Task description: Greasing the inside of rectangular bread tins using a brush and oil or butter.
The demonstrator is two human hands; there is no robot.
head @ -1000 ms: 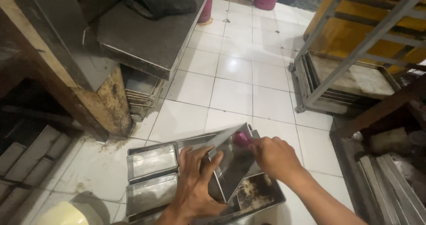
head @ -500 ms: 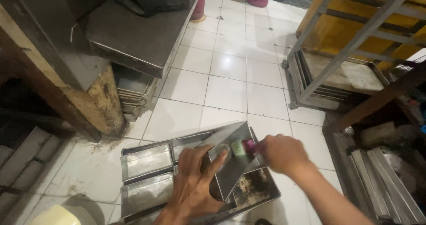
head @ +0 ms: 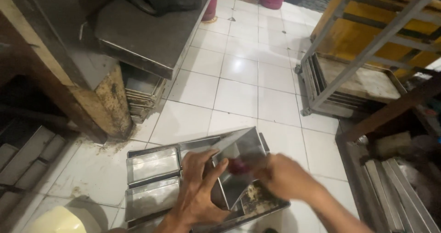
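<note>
My left hand (head: pixel 197 187) clamps a tilted metal loaf tin (head: pixel 239 161) over the tray (head: pixel 151 178) on the floor; my blurred right hand (head: pixel 282 178) grips something reddish (head: pixel 239 166), hard to identify

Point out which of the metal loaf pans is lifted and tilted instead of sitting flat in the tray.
The pan gripped by the left hand: it is tipped up, while the two left pans lie flat.

Both arms are bare to the frame's lower edge, with no sleeve showing. The left hand (head: pixel 197 194) wears no glove, ring or watch. The right hand (head: pixel 285 178) is motion-blurred, likewise ungloved.
</note>
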